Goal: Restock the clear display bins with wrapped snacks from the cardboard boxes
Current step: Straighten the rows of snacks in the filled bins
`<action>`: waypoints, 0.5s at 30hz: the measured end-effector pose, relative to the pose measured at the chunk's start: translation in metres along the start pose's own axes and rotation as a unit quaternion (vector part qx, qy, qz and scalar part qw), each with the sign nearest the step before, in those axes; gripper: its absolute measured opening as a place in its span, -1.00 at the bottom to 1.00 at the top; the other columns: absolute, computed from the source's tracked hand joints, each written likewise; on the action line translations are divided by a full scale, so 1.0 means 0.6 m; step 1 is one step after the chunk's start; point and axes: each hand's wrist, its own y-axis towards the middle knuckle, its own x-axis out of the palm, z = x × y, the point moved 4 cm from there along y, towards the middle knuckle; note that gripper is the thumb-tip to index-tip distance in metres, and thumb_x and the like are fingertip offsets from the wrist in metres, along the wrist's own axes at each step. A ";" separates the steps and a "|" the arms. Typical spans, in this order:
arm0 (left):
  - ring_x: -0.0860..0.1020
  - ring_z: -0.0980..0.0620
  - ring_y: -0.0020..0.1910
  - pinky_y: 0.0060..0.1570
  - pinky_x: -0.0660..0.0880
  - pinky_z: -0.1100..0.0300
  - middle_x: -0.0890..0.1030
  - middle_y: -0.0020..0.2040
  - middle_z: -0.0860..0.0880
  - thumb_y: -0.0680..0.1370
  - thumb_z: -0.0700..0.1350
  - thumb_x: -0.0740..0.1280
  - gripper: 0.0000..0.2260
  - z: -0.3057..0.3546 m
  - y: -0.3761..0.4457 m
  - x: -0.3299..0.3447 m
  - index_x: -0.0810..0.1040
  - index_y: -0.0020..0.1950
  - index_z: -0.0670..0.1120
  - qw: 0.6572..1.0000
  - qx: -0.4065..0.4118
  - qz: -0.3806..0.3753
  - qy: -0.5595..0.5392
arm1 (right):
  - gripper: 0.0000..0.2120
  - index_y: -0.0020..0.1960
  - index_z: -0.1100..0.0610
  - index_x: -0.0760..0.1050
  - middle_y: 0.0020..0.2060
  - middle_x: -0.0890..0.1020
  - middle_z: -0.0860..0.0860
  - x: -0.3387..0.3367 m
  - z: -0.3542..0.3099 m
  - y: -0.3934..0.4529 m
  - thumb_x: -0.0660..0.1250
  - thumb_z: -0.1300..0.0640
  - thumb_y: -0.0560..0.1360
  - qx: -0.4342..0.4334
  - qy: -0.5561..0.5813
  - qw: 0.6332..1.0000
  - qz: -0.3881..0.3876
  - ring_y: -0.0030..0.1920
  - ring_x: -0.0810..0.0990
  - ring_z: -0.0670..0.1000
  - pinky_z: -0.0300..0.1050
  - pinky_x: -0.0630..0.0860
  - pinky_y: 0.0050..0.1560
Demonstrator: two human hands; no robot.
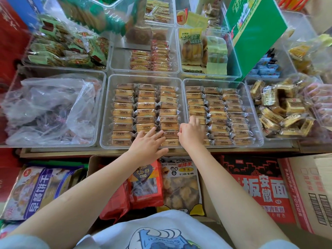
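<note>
Two clear display bins sit side by side in front of me, the left bin (107, 112) and the right bin (258, 123), each filled with neat rows of orange wrapped snacks (145, 105). My left hand (149, 142) lies flat with straight fingers on the snacks at the near edge of the left bin. My right hand (192, 132) reaches into the near left corner of the right bin, fingers curled down among the wrapped snacks (217, 114) there; I cannot see if it holds one. An open cardboard box (93, 164) with snack bags stands below the shelf.
A bin holding a crumpled plastic bag (52, 108) is at left. A bin of loose gold-wrapped snacks (282, 108) is at right. Further bins lie behind, and a green box (255, 33) leans over them. A red printed carton (260, 187) and a brown carton (310, 191) stand lower right.
</note>
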 end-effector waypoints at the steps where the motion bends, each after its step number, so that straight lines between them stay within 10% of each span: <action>1: -0.11 -0.02 0.63 0.55 -0.02 -0.16 0.03 0.65 0.05 0.66 0.31 -0.06 -0.41 -0.001 -0.001 -0.003 0.16 0.63 0.06 1.000 0.001 -0.001 -0.002 | -0.82 0.06 0.04 0.59 0.45 0.31 0.11 0.001 0.003 -0.001 0.37 -0.04 0.57 0.001 0.012 1.000 -0.001 0.47 0.23 0.14 0.13 0.28 0.40; 15: -0.15 0.00 0.63 0.56 -0.05 -0.15 0.00 0.66 0.05 0.66 0.31 -0.05 -0.51 -0.013 -0.005 0.002 0.24 0.56 0.25 0.999 0.034 0.015 -0.023 | -0.61 0.26 0.03 0.35 0.34 0.34 0.14 0.003 0.003 -0.010 0.41 -0.01 0.52 -0.021 -0.028 0.999 -0.020 0.36 0.31 0.17 0.16 0.33 0.30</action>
